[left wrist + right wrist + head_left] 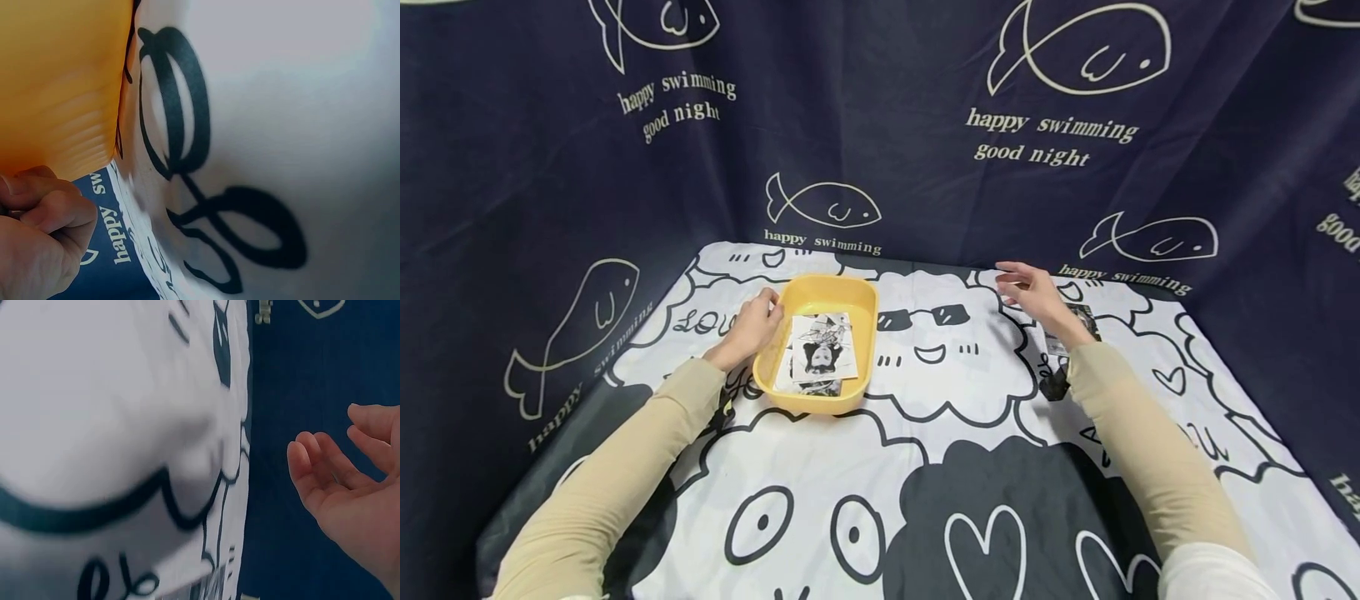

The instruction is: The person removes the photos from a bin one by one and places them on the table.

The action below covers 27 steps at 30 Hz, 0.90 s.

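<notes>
I'm seeing a yellow basin (816,404) sitting approx 11 o'clock ahead on tabletop (951,398), b/w prints (823,360) lying inside. L hand (752,323) is gripping its 9 o'clock rim, fingers curled. R hand (1034,293) is hovering well apart, basin's 3 o'clock, fingers loosely spread, holding nothing; another print (1086,317) is lying partly hidden at R hand's 4 o'clock.
</notes>
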{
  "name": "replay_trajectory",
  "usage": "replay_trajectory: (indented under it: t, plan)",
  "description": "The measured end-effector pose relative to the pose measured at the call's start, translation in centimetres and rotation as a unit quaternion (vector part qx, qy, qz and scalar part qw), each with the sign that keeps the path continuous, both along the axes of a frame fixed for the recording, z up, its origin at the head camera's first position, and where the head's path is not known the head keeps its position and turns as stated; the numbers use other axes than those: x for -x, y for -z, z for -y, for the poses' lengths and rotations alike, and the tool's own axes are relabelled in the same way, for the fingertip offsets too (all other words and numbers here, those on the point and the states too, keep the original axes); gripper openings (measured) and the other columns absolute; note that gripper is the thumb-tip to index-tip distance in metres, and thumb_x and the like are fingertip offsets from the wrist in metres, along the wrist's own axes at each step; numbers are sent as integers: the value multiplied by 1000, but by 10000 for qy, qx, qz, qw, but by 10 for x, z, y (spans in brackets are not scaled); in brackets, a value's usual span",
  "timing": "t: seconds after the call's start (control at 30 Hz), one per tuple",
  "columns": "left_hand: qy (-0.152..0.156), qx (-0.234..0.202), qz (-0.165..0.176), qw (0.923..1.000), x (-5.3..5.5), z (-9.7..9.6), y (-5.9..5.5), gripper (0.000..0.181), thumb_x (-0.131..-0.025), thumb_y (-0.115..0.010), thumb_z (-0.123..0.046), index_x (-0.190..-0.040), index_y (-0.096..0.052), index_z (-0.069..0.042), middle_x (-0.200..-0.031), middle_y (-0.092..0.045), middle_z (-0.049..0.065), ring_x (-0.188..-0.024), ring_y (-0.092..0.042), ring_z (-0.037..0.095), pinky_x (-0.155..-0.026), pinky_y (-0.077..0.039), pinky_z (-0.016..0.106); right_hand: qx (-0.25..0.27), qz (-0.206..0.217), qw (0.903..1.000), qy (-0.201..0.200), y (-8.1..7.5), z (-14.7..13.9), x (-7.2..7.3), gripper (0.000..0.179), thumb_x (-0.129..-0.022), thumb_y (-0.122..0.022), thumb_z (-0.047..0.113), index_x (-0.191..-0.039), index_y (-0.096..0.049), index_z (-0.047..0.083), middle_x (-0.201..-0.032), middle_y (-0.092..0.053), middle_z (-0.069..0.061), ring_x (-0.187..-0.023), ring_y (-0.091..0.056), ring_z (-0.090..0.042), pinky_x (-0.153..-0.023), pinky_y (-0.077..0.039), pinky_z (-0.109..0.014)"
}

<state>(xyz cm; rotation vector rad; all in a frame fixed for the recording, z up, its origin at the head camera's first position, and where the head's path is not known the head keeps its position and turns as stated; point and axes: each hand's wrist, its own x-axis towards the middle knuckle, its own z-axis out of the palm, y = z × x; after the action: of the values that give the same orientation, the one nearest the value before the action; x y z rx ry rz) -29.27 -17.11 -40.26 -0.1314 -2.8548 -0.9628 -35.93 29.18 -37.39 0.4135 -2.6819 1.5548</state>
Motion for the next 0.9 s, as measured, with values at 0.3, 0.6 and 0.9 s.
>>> replay_trajectory:
  t: [0.3,0.6,0.9]
  plan:
    - [1,-42,27,10000,-1,0,0,21,-101,-40,-16,-111,-49,0,-81,-57,17,-63,-53,22,-54,-43,27,210,39,9987,-466,-2,40,-3,45,-96,-56,7,-140,-46,1,-126,-57,-28,-92,-64,-9,-79,-56,-30]
    - [7,-61,132,9999,1,1,0,22,-101,-39,-17,-111,-48,0,-79,-56,15,-59,-52,19,-51,-43,26,263,96,9941,-1043,-10,84,-6,44,-95,-56,3,-138,-48,0,-128,-57,-28,-94,-65,-14,-87,-55,-39]
    - [4,-133,228,9997,0,-1,-1,23,-101,-38,-18,-113,-48,0,-82,-58,17,-60,-54,19,-51,-45,26,23,10,9874,-1585,-17,139,-15,42,-93,-59,4,-135,-51,2,-126,-60,-23,-106,-64,-34,-87,-56,-33]
